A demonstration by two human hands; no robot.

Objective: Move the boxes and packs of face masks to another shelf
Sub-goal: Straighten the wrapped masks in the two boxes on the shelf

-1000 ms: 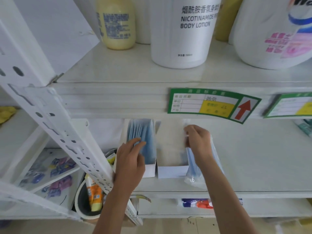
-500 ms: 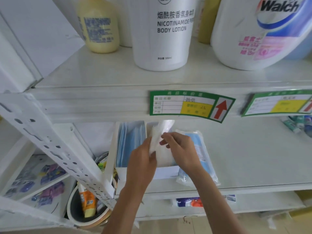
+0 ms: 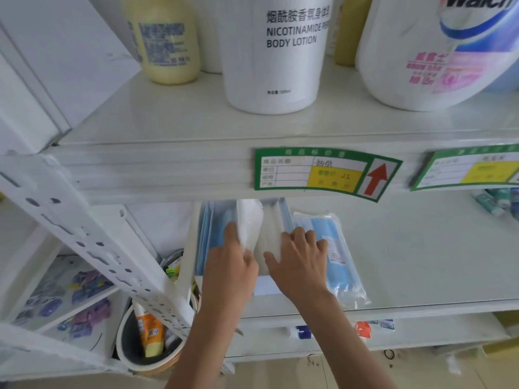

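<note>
From the head view, we reach both bare forearms up and forward onto the white metal shelf that lies under the green and yellow price label.

Our left hand is below that label and a little to its left, palm turned inward, wrist straight. Its fingers are curled and closed on a translucent white plastic pack, which stands upright between thumb and fingers, its top just under the shelf lip carrying the label.

To the left of that pack sits an open white cardboard box filled with blue face masks standing on edge; the back of our left hand covers its front right part.

Our right hand is directly below the label, palm down, knuckles raised. Its fingers are bent and pressed onto the top edge of a second open white cardboard box, thumb spread toward the left hand. We cannot tell whether it actually grips the box or only rests on it.

Just right of this hand, touching its little-finger side, a clear plastic pack of blue face masks lies flat on the shelf, slanting toward the front edge.
</note>
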